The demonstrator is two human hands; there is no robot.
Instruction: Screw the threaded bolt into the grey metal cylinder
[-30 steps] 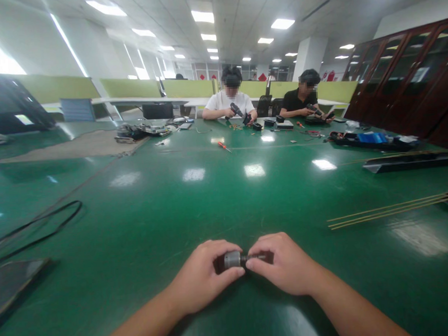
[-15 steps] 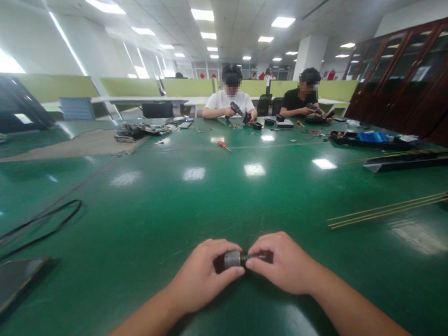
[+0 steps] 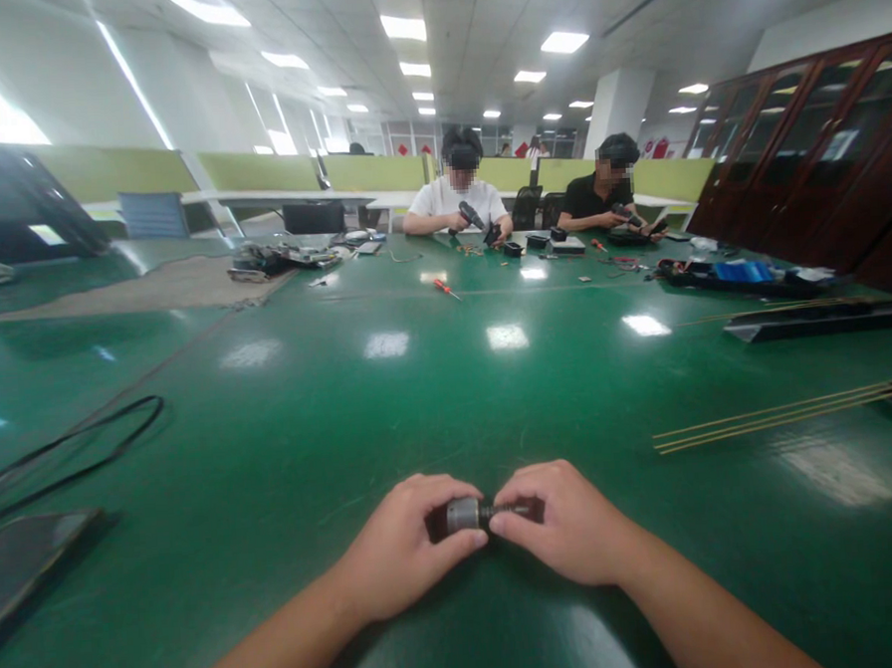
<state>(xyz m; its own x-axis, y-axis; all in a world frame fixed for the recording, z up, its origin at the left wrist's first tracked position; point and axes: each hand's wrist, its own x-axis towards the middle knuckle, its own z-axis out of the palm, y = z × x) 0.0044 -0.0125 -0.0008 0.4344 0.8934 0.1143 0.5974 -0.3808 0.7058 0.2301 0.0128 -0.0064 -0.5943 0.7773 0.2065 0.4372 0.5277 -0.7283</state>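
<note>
My left hand [image 3: 419, 535] curls around a small grey metal cylinder [image 3: 463, 514], which looks like the body of a small electric motor. Its thumb lies along the near side and the fingers along the far side. A thin, dark, ridged shaft [image 3: 511, 510] lies in line with the cylinder on the right, with my right hand [image 3: 565, 527] pinching it between thumb and fingers. The fingertips of both hands almost meet. Whether shaft and cylinder are joined between them I cannot tell. Both hands are low over the green tabletop [image 3: 450, 404], close to me.
A dark flat panel [image 3: 31, 565] and a black strap loop [image 3: 115, 441] lie left. Thin yellow rods [image 3: 779, 414] and a black channel [image 3: 819, 319] lie right. An orange screwdriver [image 3: 446, 289] is farther off. Two people across the table hold power drills [image 3: 472, 216] near scattered parts.
</note>
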